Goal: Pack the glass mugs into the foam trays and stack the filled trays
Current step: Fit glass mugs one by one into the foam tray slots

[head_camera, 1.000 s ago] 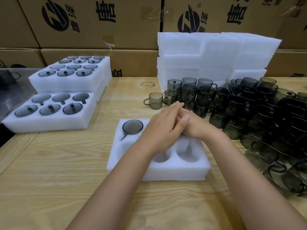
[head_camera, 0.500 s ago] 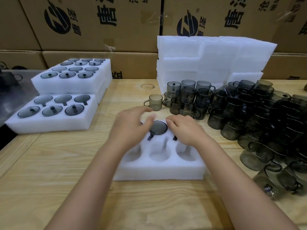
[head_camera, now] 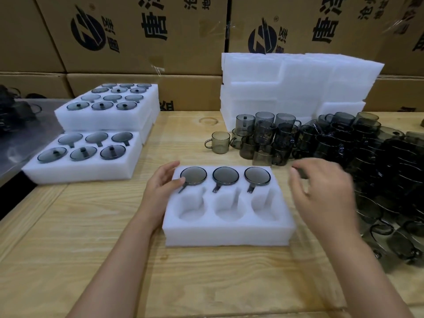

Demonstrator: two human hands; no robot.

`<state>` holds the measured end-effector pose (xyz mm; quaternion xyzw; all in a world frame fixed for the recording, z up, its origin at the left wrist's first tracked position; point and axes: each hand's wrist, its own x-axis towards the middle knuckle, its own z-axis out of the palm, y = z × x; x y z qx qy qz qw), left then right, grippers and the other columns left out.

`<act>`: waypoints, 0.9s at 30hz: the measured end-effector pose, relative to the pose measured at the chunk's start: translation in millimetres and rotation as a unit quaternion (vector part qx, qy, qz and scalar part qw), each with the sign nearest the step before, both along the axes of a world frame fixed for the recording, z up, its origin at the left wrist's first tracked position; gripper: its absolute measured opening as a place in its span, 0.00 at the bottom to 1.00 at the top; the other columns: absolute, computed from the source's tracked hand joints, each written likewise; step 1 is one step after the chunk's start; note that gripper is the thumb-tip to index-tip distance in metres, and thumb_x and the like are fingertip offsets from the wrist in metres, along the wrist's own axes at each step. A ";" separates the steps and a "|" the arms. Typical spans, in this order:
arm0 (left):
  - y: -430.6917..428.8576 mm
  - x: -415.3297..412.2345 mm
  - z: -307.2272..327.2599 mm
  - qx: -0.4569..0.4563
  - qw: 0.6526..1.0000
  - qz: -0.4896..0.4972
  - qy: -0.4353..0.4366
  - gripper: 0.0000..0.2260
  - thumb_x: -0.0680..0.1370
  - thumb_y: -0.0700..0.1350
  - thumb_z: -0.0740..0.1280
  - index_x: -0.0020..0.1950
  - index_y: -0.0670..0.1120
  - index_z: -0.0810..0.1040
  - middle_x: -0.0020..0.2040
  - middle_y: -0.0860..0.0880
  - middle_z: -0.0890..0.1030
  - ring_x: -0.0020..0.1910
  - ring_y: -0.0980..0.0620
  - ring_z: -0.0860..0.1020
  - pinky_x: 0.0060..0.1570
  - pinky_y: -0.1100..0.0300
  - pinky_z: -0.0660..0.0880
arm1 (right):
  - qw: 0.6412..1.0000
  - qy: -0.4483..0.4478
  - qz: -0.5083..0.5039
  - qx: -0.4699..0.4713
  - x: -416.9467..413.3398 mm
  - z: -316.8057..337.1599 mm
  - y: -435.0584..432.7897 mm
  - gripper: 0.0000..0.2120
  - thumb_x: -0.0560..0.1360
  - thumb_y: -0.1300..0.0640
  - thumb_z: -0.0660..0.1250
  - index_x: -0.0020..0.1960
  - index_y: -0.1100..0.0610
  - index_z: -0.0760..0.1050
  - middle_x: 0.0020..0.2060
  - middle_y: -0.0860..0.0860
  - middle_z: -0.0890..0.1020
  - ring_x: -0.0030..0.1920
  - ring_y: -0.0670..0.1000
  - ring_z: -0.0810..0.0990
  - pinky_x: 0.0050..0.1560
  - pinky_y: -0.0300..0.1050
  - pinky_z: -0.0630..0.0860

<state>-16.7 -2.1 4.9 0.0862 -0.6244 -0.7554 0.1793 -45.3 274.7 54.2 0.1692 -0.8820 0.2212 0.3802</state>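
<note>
Foam tray (head_camera: 229,232) on the wooden table (head_camera: 91,260), far row loaded.
Loose glass mugs (head_camera: 367,152) are piled to the right of the tray. Left hand (head_camera: 160,191) rests with relaxed fingers against the tray's far left corner. Right hand (head_camera: 325,193), blurred, hovers beside the right edge with fingers loosely bent and holds nothing. Three seated mugs (head_camera: 226,176) fill the far pockets; the near pockets are vacant.

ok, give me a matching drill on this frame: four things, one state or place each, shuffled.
1 centre foam tray
2 leftmost loose mug
3 left hand
4 right hand

A holds nothing, above the table right of the tray
B far row filled, near row empty
C upright on the table
D at the tray's far-left corner

Pairs: 1-B, 2-C, 3-D, 4-A
</note>
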 end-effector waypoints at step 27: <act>-7.4 -7.1 -8.0 0.025 0.999 -0.008 0.024 0.15 0.75 0.30 0.63 0.57 0.45 0.77 0.45 0.51 0.82 0.43 0.53 0.81 0.38 0.64 0.77 | 0.959 -0.252 -0.029 0.129 29.2 -10.8 39.1 0.24 0.71 0.65 0.61 0.66 0.55 0.73 0.66 0.53 0.74 0.68 0.56 0.68 0.67 0.55 0.64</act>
